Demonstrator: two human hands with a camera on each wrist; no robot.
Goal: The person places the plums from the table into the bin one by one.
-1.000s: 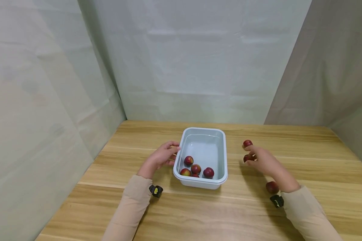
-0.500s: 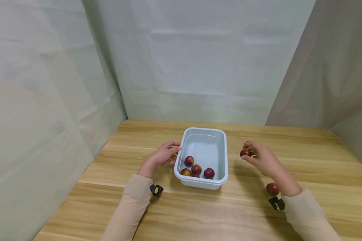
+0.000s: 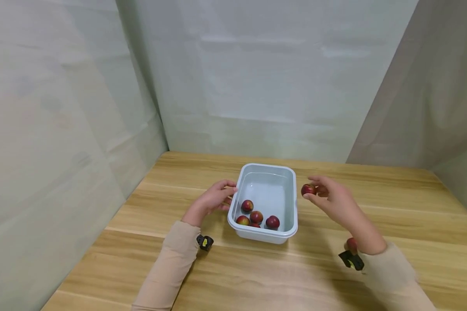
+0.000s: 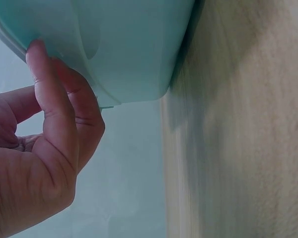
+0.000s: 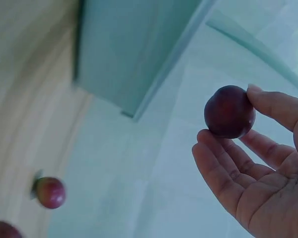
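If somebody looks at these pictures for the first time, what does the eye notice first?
First, the pale blue tub at the middle of the wooden table, with several red fruits at its near end. Next, the right hand pinching a dark red fruit just right of the tub, while the left hand grips its left rim.

Count by kind, head view w/ wrist views as check. One pale blue rectangular plastic tub (image 3: 290, 195) on one light wooden table (image 3: 393, 207). Small round dark-red plums, six seen in total: four inside the tub, i.e. (image 3: 247, 205), (image 3: 256, 217), (image 3: 272, 222), (image 3: 241, 220) (a fifth dark patch beneath them can't be resolved); one in the right hand (image 3: 334, 201), at (image 3: 308, 189); one on the table behind the right wrist (image 3: 351, 245). Two hands: left hand (image 3: 214, 201), plus the right. Two small black-and-yellow wrist-worn cameras (image 3: 204, 242), (image 3: 350, 260).
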